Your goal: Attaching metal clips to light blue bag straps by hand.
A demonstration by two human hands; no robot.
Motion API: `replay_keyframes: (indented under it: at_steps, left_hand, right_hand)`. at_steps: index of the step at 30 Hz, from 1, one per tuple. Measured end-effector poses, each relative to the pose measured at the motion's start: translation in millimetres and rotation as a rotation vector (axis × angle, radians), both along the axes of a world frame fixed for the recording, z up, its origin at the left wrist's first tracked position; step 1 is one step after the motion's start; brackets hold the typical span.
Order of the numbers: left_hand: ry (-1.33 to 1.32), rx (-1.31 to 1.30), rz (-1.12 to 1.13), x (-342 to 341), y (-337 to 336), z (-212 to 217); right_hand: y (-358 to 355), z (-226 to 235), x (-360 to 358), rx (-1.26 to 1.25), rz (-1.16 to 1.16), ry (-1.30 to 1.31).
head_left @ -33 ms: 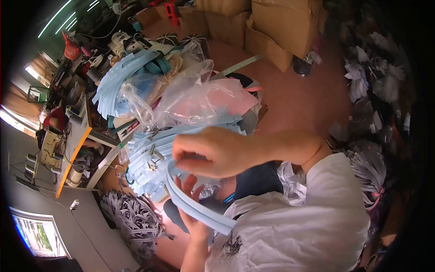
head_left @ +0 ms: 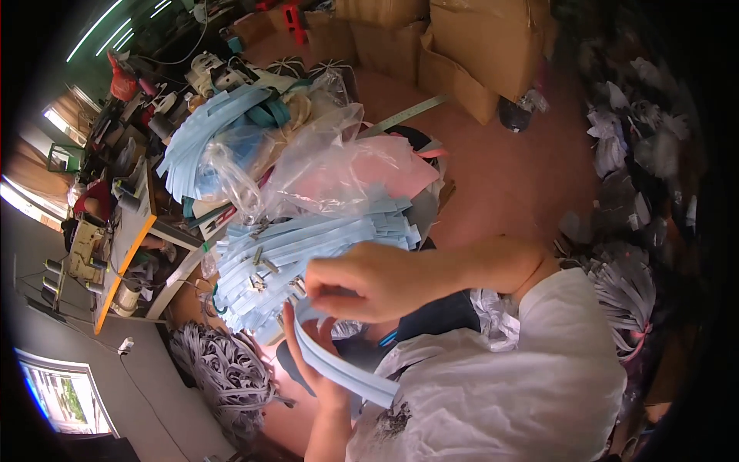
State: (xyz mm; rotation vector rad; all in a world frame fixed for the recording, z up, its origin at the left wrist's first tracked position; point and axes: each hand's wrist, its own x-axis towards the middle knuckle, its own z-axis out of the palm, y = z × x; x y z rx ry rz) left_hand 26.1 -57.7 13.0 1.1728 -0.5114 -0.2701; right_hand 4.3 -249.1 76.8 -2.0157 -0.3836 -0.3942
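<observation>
A pale blue zipper strip (head_left: pixel 346 369) curves between my two hands, its lower end lying against my white shirt. My left hand (head_left: pixel 322 373) is closed around the strip from below, with its fingers partly behind it. Above it, my right hand (head_left: pixel 358 281) is bent over with fingers pinched at the strip's upper curled end; its fingertips are partly hidden. Just beyond the hands lies a pile of similar light blue strips (head_left: pixel 308 237) in front of me. Small metal pieces (head_left: pixel 265 264) rest on that pile, some close to my right fingertips.
Clear plastic bags (head_left: pixel 315 165) and a pink sheet (head_left: pixel 392 165) lie beyond the pile, beside more blue strips (head_left: pixel 188 146). Grey strips are heaped on the floor at left (head_left: pixel 223 369) and right (head_left: pixel 623 289). A table (head_left: pixel 127 262) stands left; cardboard boxes (head_left: pixel 485 46) stand behind.
My right hand has moved down and slightly right, closer to my left hand. The strip's curled top has come down with it, and my left fingers have straightened upward along the strip.
</observation>
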Motion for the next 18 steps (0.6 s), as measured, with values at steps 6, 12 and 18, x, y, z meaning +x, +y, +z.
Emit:
replay_keyframes:
  at_steps: [6, 12, 18]
  left_hand:
    - [0.040, -0.007, 0.037, 14, 20, -11]
    - [0.225, -0.239, 0.106, -1, -8, 6]
    - [0.456, -0.230, 0.264, 15, 8, 0]
  right_hand:
    - [10, -54, -28, 0.223, 0.197, 0.197]
    - [27, -58, -28, 0.327, 0.071, 0.332]
    - [-4, -71, -15, -0.055, -0.050, -0.086]
